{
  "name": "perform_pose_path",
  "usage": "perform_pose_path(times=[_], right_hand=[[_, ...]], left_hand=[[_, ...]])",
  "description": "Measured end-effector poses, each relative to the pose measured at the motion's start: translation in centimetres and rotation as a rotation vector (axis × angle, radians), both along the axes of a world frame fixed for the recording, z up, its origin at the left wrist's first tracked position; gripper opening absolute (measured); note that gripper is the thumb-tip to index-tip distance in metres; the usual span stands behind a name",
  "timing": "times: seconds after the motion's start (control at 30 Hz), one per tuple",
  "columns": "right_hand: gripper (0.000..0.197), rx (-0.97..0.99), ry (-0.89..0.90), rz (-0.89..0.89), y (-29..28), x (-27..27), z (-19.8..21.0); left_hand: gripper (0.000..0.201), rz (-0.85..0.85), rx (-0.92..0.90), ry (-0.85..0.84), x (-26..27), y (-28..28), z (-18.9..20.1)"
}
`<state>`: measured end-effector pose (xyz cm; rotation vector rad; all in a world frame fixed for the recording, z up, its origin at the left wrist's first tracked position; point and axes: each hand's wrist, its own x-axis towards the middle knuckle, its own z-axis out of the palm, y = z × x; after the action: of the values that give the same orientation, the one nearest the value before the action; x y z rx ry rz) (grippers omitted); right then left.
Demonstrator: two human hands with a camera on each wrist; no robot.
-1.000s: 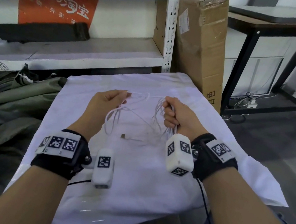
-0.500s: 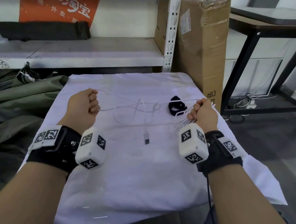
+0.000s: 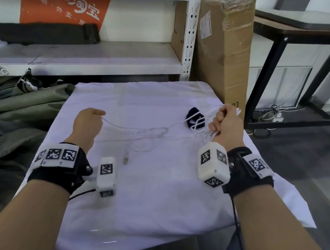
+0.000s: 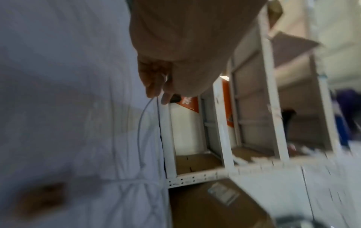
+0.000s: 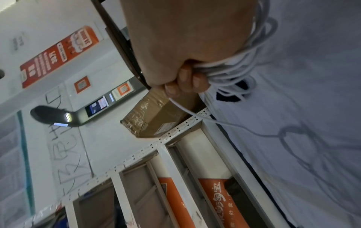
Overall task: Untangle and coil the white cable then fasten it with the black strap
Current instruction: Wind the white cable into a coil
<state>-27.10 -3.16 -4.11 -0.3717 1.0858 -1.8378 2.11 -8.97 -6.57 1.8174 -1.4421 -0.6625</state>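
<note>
At the frame's right, the right hand (image 3: pixel 226 123) is clenched around a bundle of the thin white cable (image 3: pixel 137 130), whose loose tangled run crosses the white cloth-covered table (image 3: pixel 146 208) at centre to the left hand (image 3: pixel 87 122), which pinches it. The black loop strap (image 3: pixel 195 120) lies on the cloth just left of the right hand.

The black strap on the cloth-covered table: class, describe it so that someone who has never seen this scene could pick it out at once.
Start at the white cloth over the table, then look toward its far right, just left of the right hand gripping loops of white cable. The black strap lies there, cable strands crossing it. It is the only small dark thing on the white cloth.
</note>
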Motion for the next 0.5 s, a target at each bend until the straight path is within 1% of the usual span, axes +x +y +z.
perform_pose_path(times=[0.07, 0.1, 0.13, 0.17, 0.23, 0.27, 0.3, 0.37, 0.43, 0.5], right_hand=[[0.033, -0.044, 0.031, 0.124, 0.2, 0.8, 0.4], [0.033, -0.062, 0.045, 0.184, 0.2, 1.2, 0.6], [0.034, -0.08, 0.062, 0.237, 0.3, 1.4, 0.7], [0.034, -0.1, 0.082, 0.287, 0.3, 1.6, 0.8], [0.035, -0.14, 0.111, 0.386, 0.3, 2.0, 1.0], [0.035, -0.156, 0.115, 0.436, 0.4, 2.2, 1.0], [0.035, -0.168, 0.113, 0.484, 0.5, 2.5, 1.0], [0.035, -0.195, 0.103, 0.561, 0.7, 2.8, 1.0], [0.035, -0.229, 0.085, 0.609, 0.8, 2.9, 1.0], [0.035, -0.25, 0.05, 0.616, 0.8, 2.8, 1.3]], left_hand=[[0.039, -0.046, -0.047, -0.329, -0.5, 0.2, -0.2], [0.041, -0.074, -0.114, -0.458, -0.9, 0.5, -0.1], [0.044, -0.111, -0.207, -0.546, -1.5, 0.9, 0.2], [0.044, -0.155, -0.287, -0.555, -2.2, 1.2, 0.7], [0.039, -0.29, -0.395, -0.414, -3.6, 1.8, 1.8], [0.037, -0.383, -0.385, -0.349, -4.3, 2.2, 2.2], [0.038, -0.472, -0.346, -0.319, -5.0, 2.6, 2.5], [0.043, -0.636, -0.234, -0.374, -6.3, 3.1, 2.3], [0.047, -0.756, -0.151, -0.44, -6.9, 3.3, 1.5], [0.039, -0.82, -0.105, -0.462, -7.0, 3.6, 1.1]])
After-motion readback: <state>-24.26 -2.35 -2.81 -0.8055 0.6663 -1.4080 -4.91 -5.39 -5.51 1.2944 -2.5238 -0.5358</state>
